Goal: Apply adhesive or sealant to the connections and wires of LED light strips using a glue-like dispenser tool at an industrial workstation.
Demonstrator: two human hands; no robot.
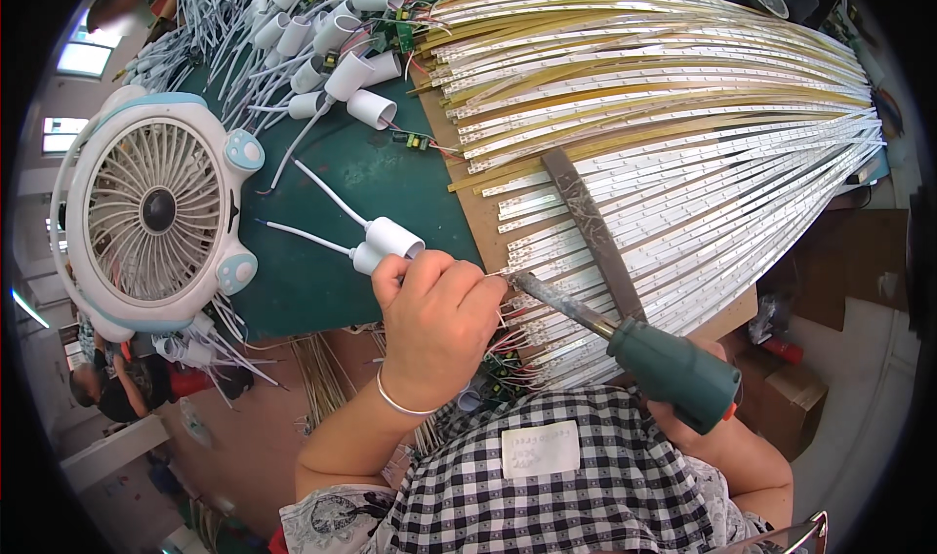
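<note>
My right hand (683, 427) is closed round the handle of a soldering iron with a thick green body (673, 369) and a long metal barrel. Its dark tip rests at the left ends of the white LED strips (664, 188), beside my left fingertips. My left hand (434, 310), a white bangle at its wrist, is pinched on a thin wire (499, 273) that reaches toward the tip. Against its thumb side lie two white plastic cylinders (394, 239) with white cables. A dark, scuffed bar (593, 232) lies across the strips.
A white and pale blue fan (156, 207) stands on the left of the green table (332, 305). More white cylinders (337, 29) with cables and small circuit boards (418, 142) are piled at the back. Brown board (478, 212) lies under the strips. Another person (127, 383) is at lower left.
</note>
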